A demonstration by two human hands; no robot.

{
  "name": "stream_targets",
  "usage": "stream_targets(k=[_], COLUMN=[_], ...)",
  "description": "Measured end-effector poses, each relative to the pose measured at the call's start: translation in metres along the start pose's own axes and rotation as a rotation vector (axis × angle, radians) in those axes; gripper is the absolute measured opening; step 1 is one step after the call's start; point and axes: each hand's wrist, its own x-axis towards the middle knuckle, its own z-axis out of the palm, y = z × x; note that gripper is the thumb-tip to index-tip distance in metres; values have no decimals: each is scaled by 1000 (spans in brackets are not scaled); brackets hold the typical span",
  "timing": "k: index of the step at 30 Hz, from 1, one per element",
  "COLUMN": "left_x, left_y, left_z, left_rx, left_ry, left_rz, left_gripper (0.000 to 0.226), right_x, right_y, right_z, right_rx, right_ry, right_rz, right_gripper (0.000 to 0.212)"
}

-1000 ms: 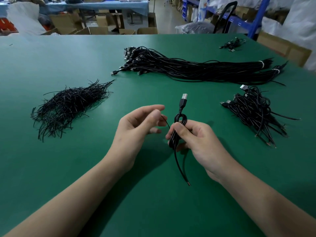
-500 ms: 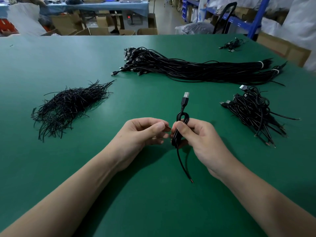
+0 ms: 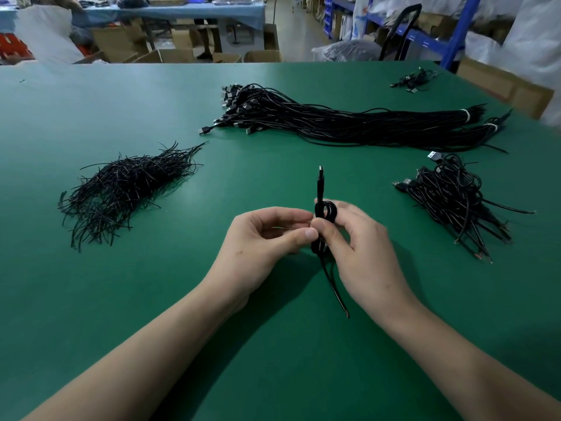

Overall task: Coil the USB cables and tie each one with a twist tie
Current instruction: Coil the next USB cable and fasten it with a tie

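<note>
Two grips meet over the near middle of a green desk. The right grip is clenched round a coiled USB cable, held upright just above the surface. The plug points up and away, and the loose tail hangs down toward the desk. The left grip pinches the coil's waist with thumb and curled fingers. Whether a tie sits between those fingertips cannot be told.

The surface is a plain matte green sheet with four black stocks on it:
- A loose heap of twist ties lies at left.
- A long bundle of uncoiled cables lies across the far centre, banded white at its right end.
- A pile of finished cables lies at right.
- A small cluster of cables lies in the far right corner.

All four lie well apart from the grips.

Beyond the far edge stand open cardboard boxes on the floor and a blue-covered table. Blue shelving and white sacks are also there.
</note>
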Motion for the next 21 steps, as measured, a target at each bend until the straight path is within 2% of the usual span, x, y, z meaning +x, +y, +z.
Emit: stream_targets(k=[3,6,10,14,21], left_x=[0,0,0,1,1], left_y=[-1,-1,0,0,0], left_z=[3,5,5,5,1], left_rx=[-25,-41,-72,-67,13], left_ry=[37,40,34,14,4], left_rz=[23,45,68,75,54], left_gripper=[37,34,31,28,22], right_x=[0,-3,-5,-7,-6], right_y=[-2,-8,-15,-21,-18], right_z=[-1,0,1,0,1], right_rx=[-287,-388,-494,-612,-301], right_ry=[86,114,37,-40,-89], right_rz=[-80,-107,-59,-67,23], right_gripper=[25,28,43,43,39])
